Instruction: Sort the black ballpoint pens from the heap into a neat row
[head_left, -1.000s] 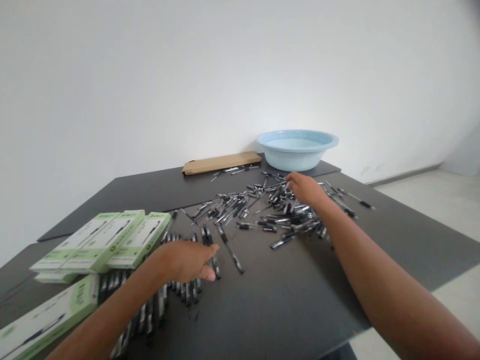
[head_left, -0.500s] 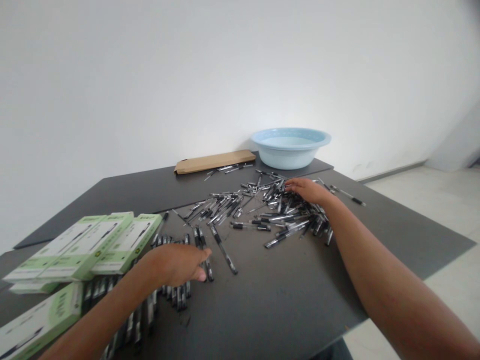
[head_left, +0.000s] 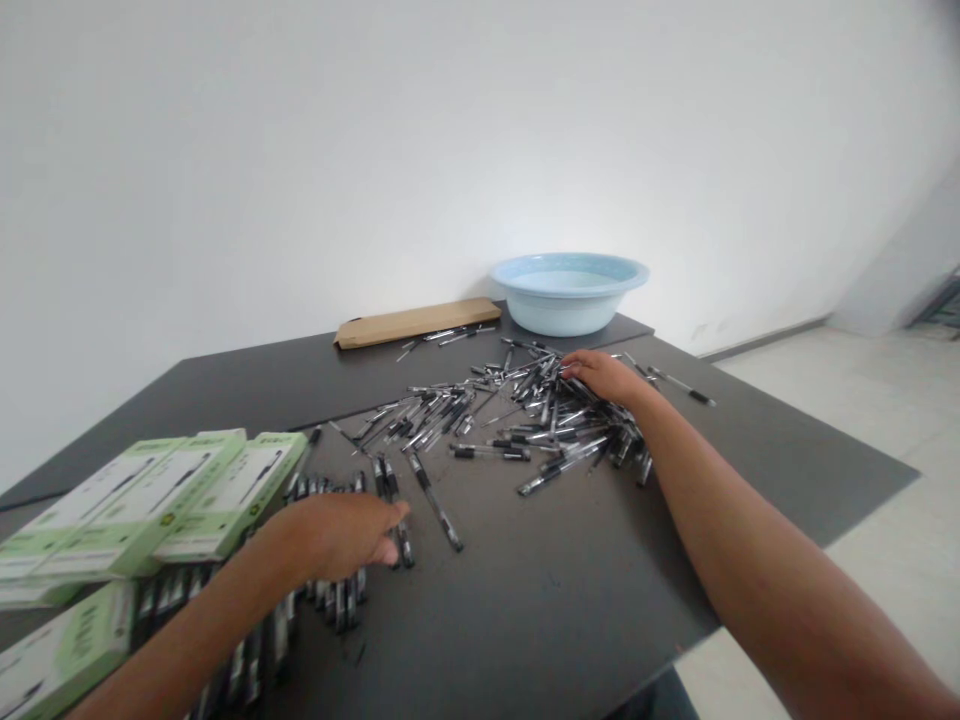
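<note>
My left hand (head_left: 349, 535) lies low over a row of black gel pens (head_left: 341, 600) at the left of the table. Its thumb and forefinger are apart and reach to a pair of clear-barrelled gel pens (head_left: 391, 490) lying side by side. Another gel pen (head_left: 436, 503) lies slantwise just right of them. My right hand (head_left: 600, 376) rests on the far side of a loose heap of gel pens (head_left: 551, 415), fingers stretched out over it. Its fingertips touch pens there, and the underside of the hand is hidden.
Green and white pen boxes (head_left: 187, 480) are stacked at the left, with another box (head_left: 67, 645) nearer me. At the back stand a light blue basin (head_left: 566, 305) and a flat brown cardboard piece (head_left: 416, 322). The dark table (head_left: 525, 620) ends at the right above a pale floor.
The view has turned slightly right, so the table and everything on it sit further left. Both hands keep nearly the same places relative to the pens.
</note>
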